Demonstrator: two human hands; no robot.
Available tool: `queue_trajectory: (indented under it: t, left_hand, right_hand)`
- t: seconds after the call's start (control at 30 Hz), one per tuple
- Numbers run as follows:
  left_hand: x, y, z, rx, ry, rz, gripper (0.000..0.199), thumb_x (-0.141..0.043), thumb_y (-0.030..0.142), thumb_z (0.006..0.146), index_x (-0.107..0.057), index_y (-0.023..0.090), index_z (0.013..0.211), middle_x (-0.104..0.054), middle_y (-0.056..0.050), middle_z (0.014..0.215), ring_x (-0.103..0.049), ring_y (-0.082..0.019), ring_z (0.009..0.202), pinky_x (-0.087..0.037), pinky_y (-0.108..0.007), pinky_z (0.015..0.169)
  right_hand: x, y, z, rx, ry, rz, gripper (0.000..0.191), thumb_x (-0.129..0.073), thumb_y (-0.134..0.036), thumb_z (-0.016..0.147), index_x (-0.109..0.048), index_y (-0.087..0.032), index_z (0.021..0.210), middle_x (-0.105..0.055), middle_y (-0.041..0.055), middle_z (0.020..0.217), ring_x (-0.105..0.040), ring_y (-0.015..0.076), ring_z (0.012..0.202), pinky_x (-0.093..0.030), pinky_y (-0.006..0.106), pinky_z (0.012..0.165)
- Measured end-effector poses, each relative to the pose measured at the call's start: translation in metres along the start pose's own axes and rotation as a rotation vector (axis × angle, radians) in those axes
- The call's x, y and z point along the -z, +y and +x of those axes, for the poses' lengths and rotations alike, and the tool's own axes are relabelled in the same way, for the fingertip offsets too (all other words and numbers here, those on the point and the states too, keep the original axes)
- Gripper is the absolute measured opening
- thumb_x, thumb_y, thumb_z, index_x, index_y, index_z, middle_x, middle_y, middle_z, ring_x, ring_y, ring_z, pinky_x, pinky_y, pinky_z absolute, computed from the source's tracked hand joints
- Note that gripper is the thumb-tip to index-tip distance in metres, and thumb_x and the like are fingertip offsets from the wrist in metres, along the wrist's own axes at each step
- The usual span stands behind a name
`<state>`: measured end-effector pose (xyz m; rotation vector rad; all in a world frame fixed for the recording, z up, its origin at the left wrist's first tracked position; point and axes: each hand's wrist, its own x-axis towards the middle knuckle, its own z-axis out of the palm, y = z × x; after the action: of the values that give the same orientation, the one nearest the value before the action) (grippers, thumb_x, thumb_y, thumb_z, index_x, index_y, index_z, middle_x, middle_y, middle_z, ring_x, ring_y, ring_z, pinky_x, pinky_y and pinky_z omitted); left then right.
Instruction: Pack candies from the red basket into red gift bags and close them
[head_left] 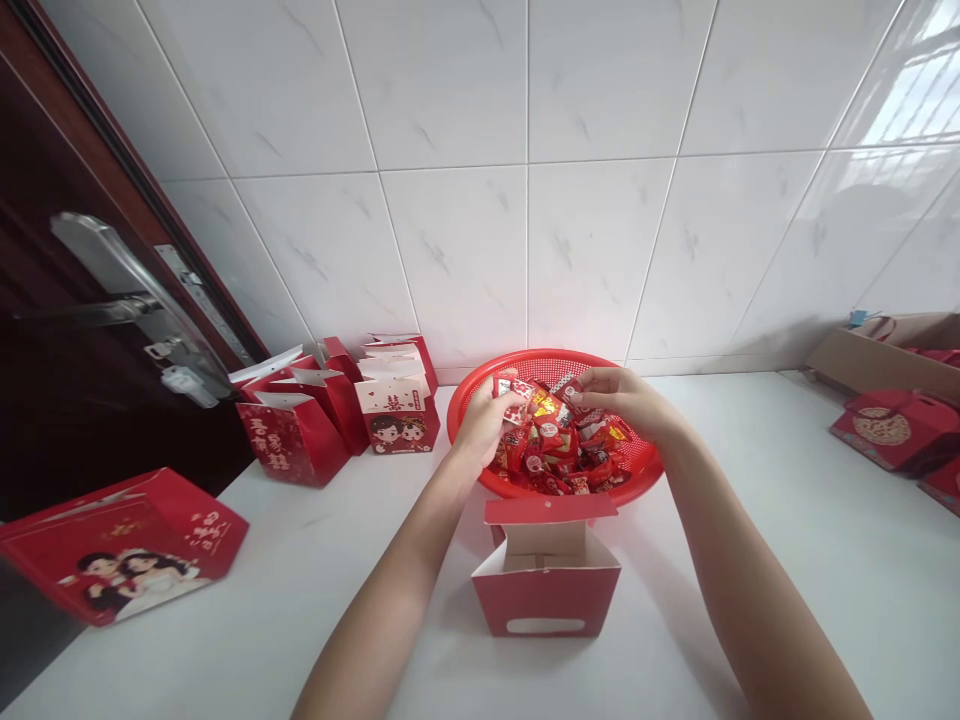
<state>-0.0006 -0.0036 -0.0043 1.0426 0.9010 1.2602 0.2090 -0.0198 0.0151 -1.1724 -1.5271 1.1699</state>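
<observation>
A red plastic basket with a perforated wall holds a heap of wrapped candies, mostly red with some yellow and gold. My left hand is over its left side, thumb and fingers closed on a red-and-white candy packet. At the right side of the heap, my right hand pinches a dark red wrapped candy; its fingertips are partly hidden. In front of the basket stands a red gift box, its top flaps up and its pale inside showing.
Several upright red paper boxes stand at the back left, near a dark door with a metal handle. Another red box sits at the left edge. Far right are a cardboard carton and red boxes. A tiled wall rises behind.
</observation>
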Motion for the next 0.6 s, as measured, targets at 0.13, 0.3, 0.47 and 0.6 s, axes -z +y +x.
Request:
queue_trajectory:
  t: [0.13,0.3,0.47,0.6]
  left_hand:
    - [0.0008,-0.0004,0.0012,0.011,0.041,-0.016,0.025,-0.08,0.02,0.056,-0.062,0.019,0.074,-0.066,0.001,0.074,-0.063,-0.013,0.067,-0.048,-0.024,0.061]
    - [0.0015,-0.0009,0.0031,-0.037,0.071,-0.077,0.023,-0.079,0.022,0.057,-0.061,0.019,0.071,-0.064,0.002,0.071,-0.062,-0.013,0.066,-0.049,-0.024,0.06]
    - [0.0004,0.003,0.0033,-0.083,0.18,-0.168,0.028,-0.076,0.02,0.058,-0.06,0.02,0.08,-0.063,0.005,0.071,-0.065,-0.013,0.064,-0.05,-0.024,0.061]
    - [0.0018,0.002,0.0042,-0.096,0.273,-0.161,0.025,-0.072,0.018,0.064,-0.059,0.02,0.085,-0.063,0.006,0.072,-0.065,-0.011,0.066,-0.05,-0.024,0.065]
  right_hand:
    - [0.0004,0.005,0.0028,0.006,-0.011,0.0,0.03,-0.085,-0.039,0.067,-0.068,-0.019,0.081,-0.076,0.0039,0.084,-0.07,0.021,0.082,-0.051,0.034,0.077]
    - [-0.0004,0.004,0.0033,-0.008,0.009,0.0,0.032,-0.085,-0.039,0.063,-0.069,-0.018,0.081,-0.076,0.0056,0.086,-0.07,0.0227,0.084,-0.052,0.035,0.077]
    - [-0.0002,0.0046,0.0048,-0.022,0.083,-0.051,0.032,-0.083,-0.038,0.063,-0.069,-0.017,0.082,-0.076,0.0057,0.081,-0.07,0.0232,0.08,-0.052,0.037,0.076]
    - [0.0,0.0075,0.006,-0.025,0.146,-0.072,0.03,-0.082,-0.036,0.063,-0.068,-0.017,0.082,-0.076,0.0067,0.082,-0.071,0.0251,0.08,-0.053,0.038,0.075]
